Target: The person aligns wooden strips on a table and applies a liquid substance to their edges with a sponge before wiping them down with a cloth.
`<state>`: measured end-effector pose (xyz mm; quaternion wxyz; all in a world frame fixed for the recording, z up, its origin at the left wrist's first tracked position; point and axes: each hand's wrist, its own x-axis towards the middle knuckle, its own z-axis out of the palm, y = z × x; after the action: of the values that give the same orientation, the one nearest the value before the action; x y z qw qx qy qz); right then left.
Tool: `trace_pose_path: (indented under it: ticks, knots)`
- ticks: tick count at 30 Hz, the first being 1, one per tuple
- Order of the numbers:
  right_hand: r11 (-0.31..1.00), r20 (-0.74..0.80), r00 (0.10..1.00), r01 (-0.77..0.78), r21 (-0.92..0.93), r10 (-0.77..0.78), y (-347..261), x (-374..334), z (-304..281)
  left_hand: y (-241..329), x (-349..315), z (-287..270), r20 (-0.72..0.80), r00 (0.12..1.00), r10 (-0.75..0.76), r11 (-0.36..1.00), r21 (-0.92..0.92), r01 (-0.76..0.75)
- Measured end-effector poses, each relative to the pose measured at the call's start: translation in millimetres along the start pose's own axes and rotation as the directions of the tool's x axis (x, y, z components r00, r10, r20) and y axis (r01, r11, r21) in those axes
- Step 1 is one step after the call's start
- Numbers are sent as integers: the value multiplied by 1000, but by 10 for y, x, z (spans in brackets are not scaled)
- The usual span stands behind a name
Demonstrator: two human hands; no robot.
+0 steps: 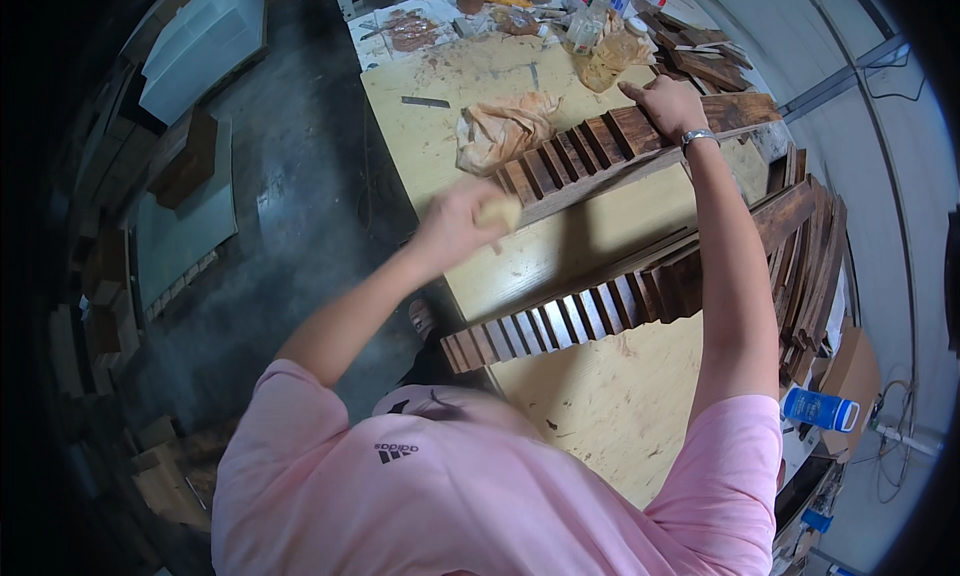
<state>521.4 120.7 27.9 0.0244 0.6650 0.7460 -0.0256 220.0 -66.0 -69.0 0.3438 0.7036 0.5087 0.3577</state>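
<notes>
A long dark-brown notched wooden piece [590, 148] lies slanted across the far part of the worktable. My right hand [665, 104] grips it near its right end, fingers down over the wood and thumb pointing left. At the piece's left end is my left hand [465, 221], smeared by motion, its fingers closed around a small pale-yellow pad [498, 214]. Whether the pad touches the wood I cannot tell. A second notched wooden piece [570, 321], with shiny faces between its slots, lies nearer to me. Beyond the first piece sits a crumpled, brown-stained cloth [505, 129].
A flat metal strip [425, 102] lies on the pale tabletop [590, 376]. Bottles and a plastic jug [610, 58] stand at the back. Stacked dark wooden strips [815, 246] fill the right side, near a blue bottle [820, 410]. Boxes [185, 156] stand on the floor at left.
</notes>
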Motion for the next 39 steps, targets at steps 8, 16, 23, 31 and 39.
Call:
trace_pose_path:
  ticks: [8,16,23,31,39]
  knots:
    - [1000,9,1000,-11,-6,11,-79,-150,-58,-138,-25,-134,-88,995,40,989,143,-28]
    - [982,52,997,65,-178,-57,156,97,121,-238,84,-282,-204,975,93,993,94,-75]
    - [970,-8,985,168,-176,-172,159,-36,86,-345,-140,-294,-185,983,-15,998,-65,3]
    - [971,-37,981,183,-151,-190,224,17,135,-454,-580,-138,-76,997,25,999,24,-23]
    - [973,12,988,155,-171,-156,143,35,79,-344,-430,-50,-131,989,65,998,13,-64]
